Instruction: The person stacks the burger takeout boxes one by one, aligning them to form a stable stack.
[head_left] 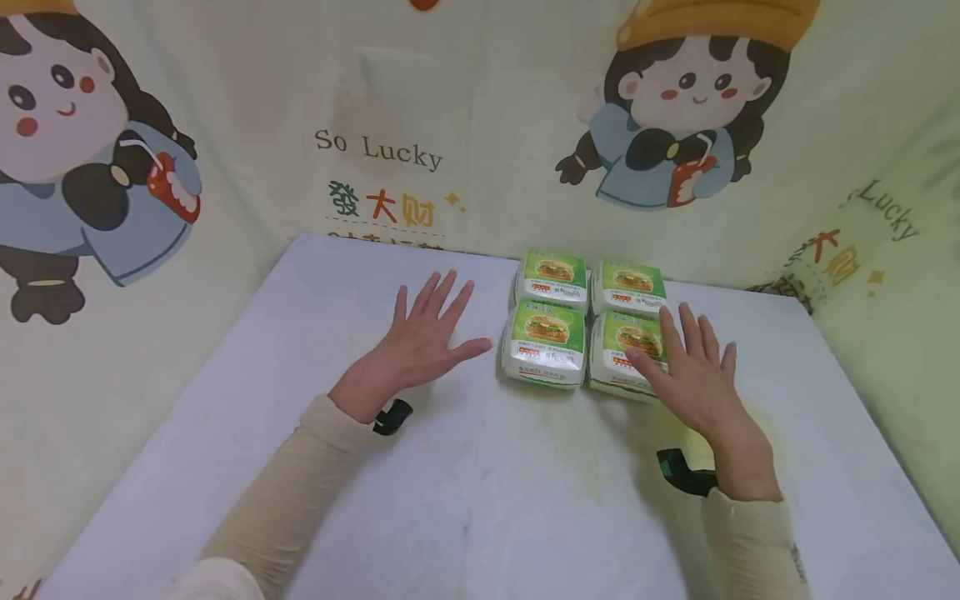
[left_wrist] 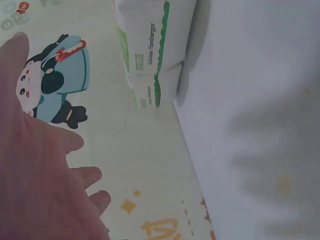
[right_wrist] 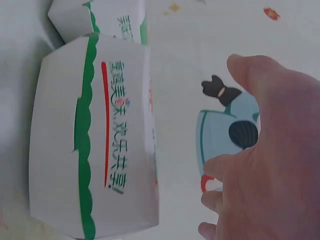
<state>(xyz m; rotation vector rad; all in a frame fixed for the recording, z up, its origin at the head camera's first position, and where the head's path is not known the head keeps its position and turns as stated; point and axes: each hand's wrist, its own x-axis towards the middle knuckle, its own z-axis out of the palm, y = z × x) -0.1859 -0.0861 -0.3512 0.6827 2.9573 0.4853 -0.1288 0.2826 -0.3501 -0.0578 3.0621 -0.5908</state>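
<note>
Several white-and-green hamburger boxes stand together in two rows near the table's back edge: front left box (head_left: 544, 346), front right box (head_left: 617, 385), rear left box (head_left: 553, 275) and rear right box (head_left: 628, 287). Left of them, my left hand (head_left: 416, 346) hovers with fingers spread, holding nothing. My right hand (head_left: 701, 387) is also spread, and in the head view it covers part of the front right box. The right wrist view shows a gap between that hand and the nearest box's printed side (right_wrist: 95, 140). Box sides (left_wrist: 155, 45) also appear beyond the left hand.
The white table (head_left: 450, 517) ends at a cloth backdrop (head_left: 495, 167) printed with cartoon girls and lettering. More of this cloth hangs along the left and right sides. Black curved pieces (head_left: 686, 475) sit at both wrists.
</note>
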